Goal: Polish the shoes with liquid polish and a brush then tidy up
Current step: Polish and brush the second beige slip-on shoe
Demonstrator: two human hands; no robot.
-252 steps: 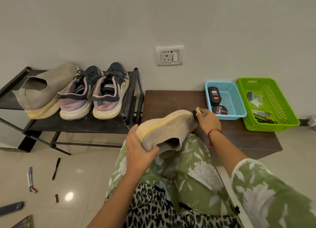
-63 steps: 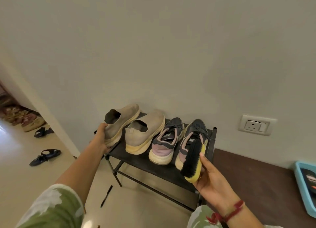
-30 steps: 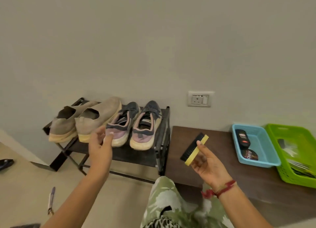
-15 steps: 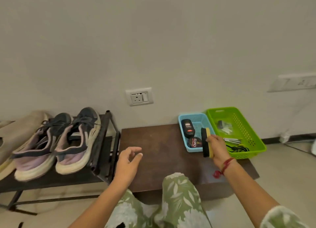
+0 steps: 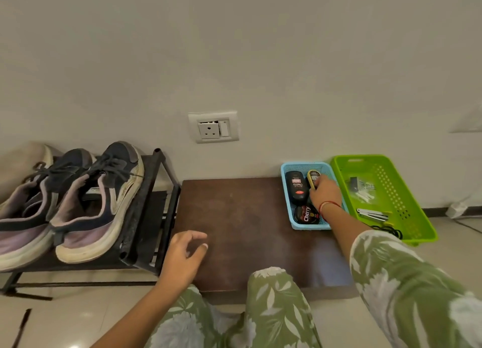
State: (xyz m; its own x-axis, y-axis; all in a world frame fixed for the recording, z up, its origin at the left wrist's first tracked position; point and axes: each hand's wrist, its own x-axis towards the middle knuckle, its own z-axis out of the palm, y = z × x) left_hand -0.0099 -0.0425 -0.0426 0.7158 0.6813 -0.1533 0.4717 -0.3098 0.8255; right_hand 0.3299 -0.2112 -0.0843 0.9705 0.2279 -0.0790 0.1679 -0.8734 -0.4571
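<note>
My right hand (image 5: 324,195) reaches into the blue basket (image 5: 286,207) and holds the yellow-backed brush (image 5: 312,177), which stands against the basket's far end. Beside it in the basket lie a black liquid polish bottle (image 5: 296,190) and a round Cherry polish tin (image 5: 305,215). My left hand (image 5: 184,256) hovers over the left edge of the brown low table (image 5: 245,225), fingers loosely curled and holding nothing. A pair of dark sneakers (image 5: 78,201) sits on the black shoe rack (image 5: 154,212) at left. The beige shoes are mostly out of frame.
A green basket (image 5: 414,225) with small items and a black cord stands right of the blue one. A wall socket (image 5: 213,127) is above the table. A pen (image 5: 20,327) lies on the tiled floor at lower left. My knee (image 5: 271,293) is at the table's near edge.
My right hand has carried the brush from the table's right side into the blue basket. The left hand stays over the table's left edge. The view has shifted slightly right and down.
</note>
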